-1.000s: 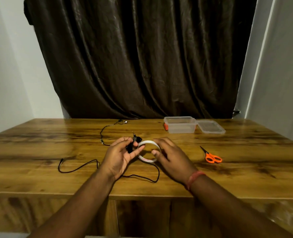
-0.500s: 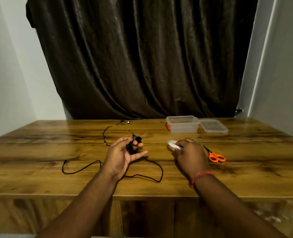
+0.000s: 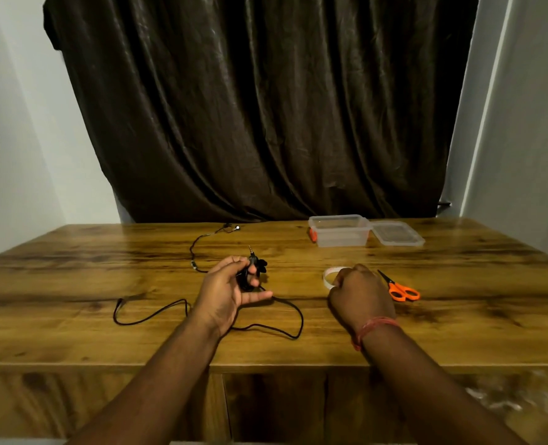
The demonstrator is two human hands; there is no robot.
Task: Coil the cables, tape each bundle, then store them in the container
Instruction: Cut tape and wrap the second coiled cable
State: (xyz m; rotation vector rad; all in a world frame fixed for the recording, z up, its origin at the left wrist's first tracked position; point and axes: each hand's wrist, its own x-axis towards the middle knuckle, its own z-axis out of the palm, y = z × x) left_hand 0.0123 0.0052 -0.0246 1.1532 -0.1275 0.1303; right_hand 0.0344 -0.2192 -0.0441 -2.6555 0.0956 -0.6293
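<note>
My left hand (image 3: 231,289) holds a small black bundle of cable (image 3: 254,270), with my fingers curled round it and my thumb sticking out to the right. The cable's metal plug points up and away from me. The loose part of the black cable (image 3: 285,329) trails down from my left hand, loops across the wooden surface (image 3: 73,316) in front of it, and runs out to the left, where its end turns up. My right hand (image 3: 361,292) is to the right of my left hand. It rests on the roll of tape (image 3: 330,277) with fingers curled over its rim. The orange scissors (image 3: 400,288) lie just right of my right hand, blades pointing away and left. The clear container (image 3: 340,231) sits far behind them with its lid (image 3: 397,233) touching its right side. A second thin cable (image 3: 199,248) lies behind my left hand.
</note>
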